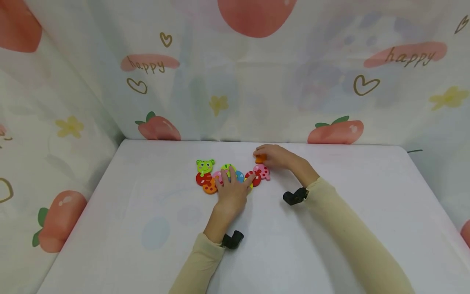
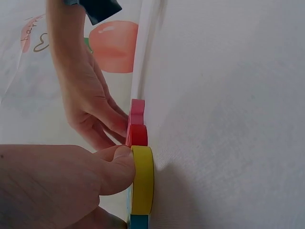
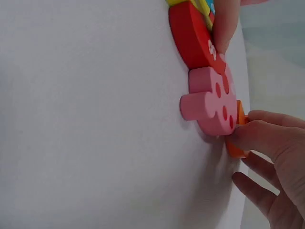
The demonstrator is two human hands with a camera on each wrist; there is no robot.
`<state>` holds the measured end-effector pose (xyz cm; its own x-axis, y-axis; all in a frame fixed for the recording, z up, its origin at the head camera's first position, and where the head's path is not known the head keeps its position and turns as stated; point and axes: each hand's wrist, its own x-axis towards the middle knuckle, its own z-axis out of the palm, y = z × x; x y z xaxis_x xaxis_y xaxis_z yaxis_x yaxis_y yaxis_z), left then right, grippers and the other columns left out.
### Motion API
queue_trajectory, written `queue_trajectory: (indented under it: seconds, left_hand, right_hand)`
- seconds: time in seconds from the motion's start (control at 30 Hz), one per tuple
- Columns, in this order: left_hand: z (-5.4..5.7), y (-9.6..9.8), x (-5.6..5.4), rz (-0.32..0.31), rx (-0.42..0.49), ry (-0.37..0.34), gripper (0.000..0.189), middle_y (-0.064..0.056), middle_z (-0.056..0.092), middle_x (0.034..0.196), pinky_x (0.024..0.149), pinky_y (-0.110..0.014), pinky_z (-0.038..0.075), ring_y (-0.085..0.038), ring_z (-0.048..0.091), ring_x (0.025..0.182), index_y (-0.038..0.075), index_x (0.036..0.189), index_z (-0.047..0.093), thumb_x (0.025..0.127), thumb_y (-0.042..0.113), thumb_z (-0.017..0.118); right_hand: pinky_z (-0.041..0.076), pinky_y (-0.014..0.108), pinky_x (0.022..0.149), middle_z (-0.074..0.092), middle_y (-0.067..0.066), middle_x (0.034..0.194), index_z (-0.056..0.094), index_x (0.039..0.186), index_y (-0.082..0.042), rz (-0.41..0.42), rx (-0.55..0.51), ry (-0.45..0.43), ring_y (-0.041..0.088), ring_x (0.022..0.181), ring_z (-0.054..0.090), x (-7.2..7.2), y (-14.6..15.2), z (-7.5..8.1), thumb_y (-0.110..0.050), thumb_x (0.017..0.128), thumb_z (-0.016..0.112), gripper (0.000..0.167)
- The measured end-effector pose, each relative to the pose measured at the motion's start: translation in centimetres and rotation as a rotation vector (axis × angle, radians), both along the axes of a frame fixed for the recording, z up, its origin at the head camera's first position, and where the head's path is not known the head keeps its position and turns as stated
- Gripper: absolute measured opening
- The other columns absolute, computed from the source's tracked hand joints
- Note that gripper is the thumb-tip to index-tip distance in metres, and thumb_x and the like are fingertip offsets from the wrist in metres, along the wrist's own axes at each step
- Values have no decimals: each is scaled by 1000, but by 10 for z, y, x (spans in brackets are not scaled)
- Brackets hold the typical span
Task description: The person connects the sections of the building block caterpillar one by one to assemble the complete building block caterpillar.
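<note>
Colourful caterpillar puzzle pieces form a curved row near the far edge of the table. At its left end is a green smiling head piece [image 1: 205,166], above a red piece [image 1: 200,179] and an orange spotted piece [image 1: 209,187]. My left hand [image 1: 232,195] rests on the middle of the row with fingers spread, partly hiding several pieces; its thumb is at the yellow piece [image 2: 143,181] in the left wrist view. My right hand [image 1: 280,157] pinches a small orange piece [image 1: 261,158] between thumb and fingers, right beside the pink spotted piece [image 3: 219,102] at the right end.
A white-covered table [image 1: 128,228] lies under the puzzle. Behind it hangs a printed curtain [image 1: 257,81] with fruit, hearts and lettering, which also runs along the left side. A black wrist camera [image 1: 233,240] is strapped to the left wrist and another camera [image 1: 295,197] to the right.
</note>
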<state>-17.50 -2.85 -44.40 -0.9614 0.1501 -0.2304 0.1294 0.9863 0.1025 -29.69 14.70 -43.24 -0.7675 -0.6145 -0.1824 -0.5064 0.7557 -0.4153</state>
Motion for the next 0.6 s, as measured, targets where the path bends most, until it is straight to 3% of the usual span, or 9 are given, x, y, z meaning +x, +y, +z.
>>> queue_trajectory:
  seconds: [0.1, 0.23, 0.4, 0.5, 0.6]
  left_hand:
    - [1, 0, 0, -1, -2, -6, 56, -24, 18, 160, 112, -66, 27, -50, 16, 146, 45, 149, 30, 97, 39, 52]
    - [2, 0, 0, 9, -5, -4, 56, -24, 18, 160, 111, -66, 28, -50, 16, 146, 45, 148, 31, 97, 39, 52]
    - [2, 0, 1, 6, 7, -4, 55, -24, 19, 160, 111, -67, 29, -50, 16, 146, 44, 148, 31, 98, 38, 52]
    - [2, 1, 1, 3, 3, 6, 55, -24, 19, 160, 111, -66, 29, -50, 17, 146, 44, 148, 31, 98, 38, 52]
    - [0, 1, 1, 6, -1, 15, 54, -24, 19, 160, 111, -66, 29, -50, 17, 146, 45, 148, 32, 98, 39, 52]
  right_hand:
    - [38, 49, 112, 51, 20, 143, 56, 134, -2, -35, -5, 4, 37, 136, 44, 0, 3, -3, -7, 91, 64, 44]
    - [43, 48, 108, 56, 22, 134, 55, 132, 2, -171, -51, 72, 36, 125, 52, 14, 8, -6, -12, 91, 66, 45]
    - [53, 46, 96, 57, 23, 124, 57, 129, 4, -329, -215, 171, 34, 110, 59, 64, 14, -7, -16, 85, 74, 52]
    - [56, 45, 90, 58, 23, 118, 59, 126, 6, -349, -258, 221, 32, 102, 61, 93, 16, -10, -17, 81, 77, 53]
    - [57, 44, 88, 59, 22, 114, 60, 124, 7, -363, -257, 256, 30, 96, 59, 110, 15, -14, -16, 80, 78, 53]
